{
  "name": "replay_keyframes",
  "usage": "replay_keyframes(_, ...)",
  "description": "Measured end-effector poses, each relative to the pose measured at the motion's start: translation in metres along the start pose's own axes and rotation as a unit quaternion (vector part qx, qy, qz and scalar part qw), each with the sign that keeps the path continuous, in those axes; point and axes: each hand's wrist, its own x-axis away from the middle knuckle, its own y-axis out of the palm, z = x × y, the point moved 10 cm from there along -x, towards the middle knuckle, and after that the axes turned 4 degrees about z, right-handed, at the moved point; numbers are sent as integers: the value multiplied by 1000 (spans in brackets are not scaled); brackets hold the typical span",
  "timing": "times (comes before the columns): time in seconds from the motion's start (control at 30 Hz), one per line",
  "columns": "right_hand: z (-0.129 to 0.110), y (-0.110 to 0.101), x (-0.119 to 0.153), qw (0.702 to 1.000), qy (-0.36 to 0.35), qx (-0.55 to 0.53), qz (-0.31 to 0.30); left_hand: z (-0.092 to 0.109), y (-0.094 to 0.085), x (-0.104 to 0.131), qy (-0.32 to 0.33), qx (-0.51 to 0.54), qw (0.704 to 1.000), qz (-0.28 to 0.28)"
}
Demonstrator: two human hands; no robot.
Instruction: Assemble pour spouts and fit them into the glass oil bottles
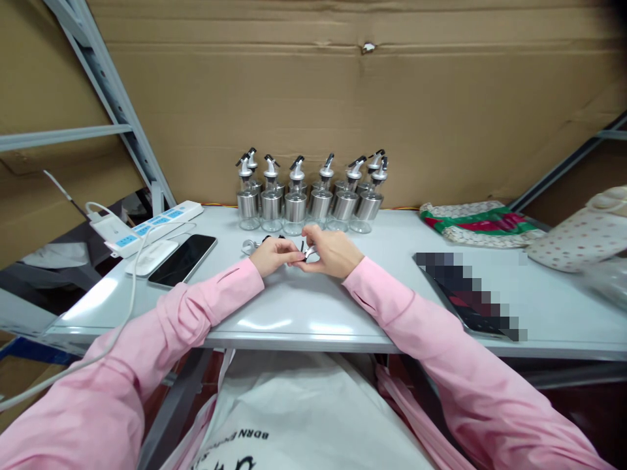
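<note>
Over the middle of the table, my left hand (pixel 275 255) and my right hand (pixel 335 252) meet fingertip to fingertip. Between them is a small silver and black pourer spout (pixel 309 251), largely covered by my fingers. My right hand is closed around its silver part, while my left fingers pinch at its black end. Just behind my left hand lies another silver and black spout (pixel 249 247), partly hidden. Several glass oil bottles (pixel 295 207) with brushed metal sleeves and flip-lid spouts stand upright in rows beyond my hands.
To the left lie a black phone (pixel 184 260), a white charging pad (pixel 153 257) and a power strip (pixel 157 227). A white cable (pixel 133 287) crosses my left sleeve. At right are a partly blurred dark flat object (pixel 453 297), a green-red cloth (pixel 475 223) and a dotted bag (pixel 582 232).
</note>
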Motion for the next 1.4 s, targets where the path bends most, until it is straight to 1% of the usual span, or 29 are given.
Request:
replay_keyframes(0.13,0,0,0,1000,3,20,0,1,1,1,2,-1,1000,1)
replay_keyframes(0.27,0,4,1,1000,-3,8,-12,0,0,0,-1,0,1000,1)
replay_keyframes(0.5,-2,4,2,1000,-2,-3,-14,-3,-1,-2,0,-7,1000,0)
replay_keyframes(0.67,-7,-1,2,1000,-12,1,0,-3,2,-2,3,18,1000,-22)
replay_keyframes(0.83,-10,-3,2,1000,-25,4,14,-9,9,-2,-24,72,996,-48)
replay_keyframes(1.07,-7,0,3,1000,1,-19,-3,-16,13,-3,-42,97,993,-52)
replay_keyframes(1.4,-4,5,3,999,7,-28,-15,-12,11,-2,-32,88,995,-45)
